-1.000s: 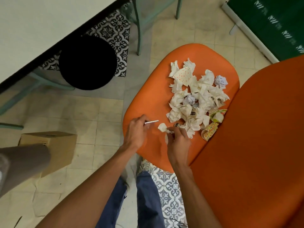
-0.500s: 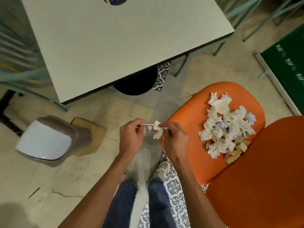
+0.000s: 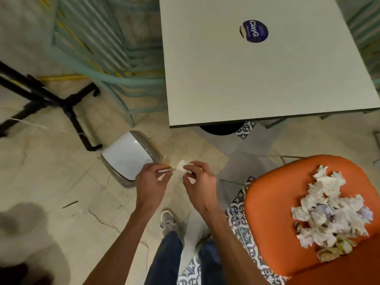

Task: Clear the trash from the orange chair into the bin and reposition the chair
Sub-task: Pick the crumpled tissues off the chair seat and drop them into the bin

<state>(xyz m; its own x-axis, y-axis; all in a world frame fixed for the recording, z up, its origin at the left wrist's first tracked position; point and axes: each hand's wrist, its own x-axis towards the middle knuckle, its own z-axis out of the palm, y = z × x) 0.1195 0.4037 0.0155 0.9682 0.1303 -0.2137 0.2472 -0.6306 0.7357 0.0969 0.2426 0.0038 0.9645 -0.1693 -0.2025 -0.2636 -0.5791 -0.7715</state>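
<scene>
— Fingers (image 3: 152, 169) of the left hand (image 3: 151, 183) are curled round a thin silvery stick (image 3: 165, 171), see? And the right hand (image 3: 198, 183) pinches a small white paper scrap (image 3: 182, 166) right at the stick's tip.
— Both hands busy, then. Where's the bin (image 3: 123, 181)?
— On the floor (image 3: 61, 177), just beside the left hand and a little beyond it. Its white lid (image 3: 126, 159) looks to be down, as far as I can tell from here.
— That's the snag, I'd say. With no free hand for the lid, the scrap could land on top and slide off, or flutter away, it's so light.
— The stick might slip too, held that finely.
— And the rest of the trash (image 3: 312, 212)?
— Heaped on the seat of the orange chair (image 3: 271, 227), off to the right, well apart from the hands. Crumpled white paper mostly, with a dotted sheet (image 3: 331, 184) on the far side, a lilac wad (image 3: 327, 209) in the middle and a printed wrapper (image 3: 327, 255) at the near edge.
— Loose stuff. Shift that chair before it's cleared and the heap spills, I reckon.
</scene>
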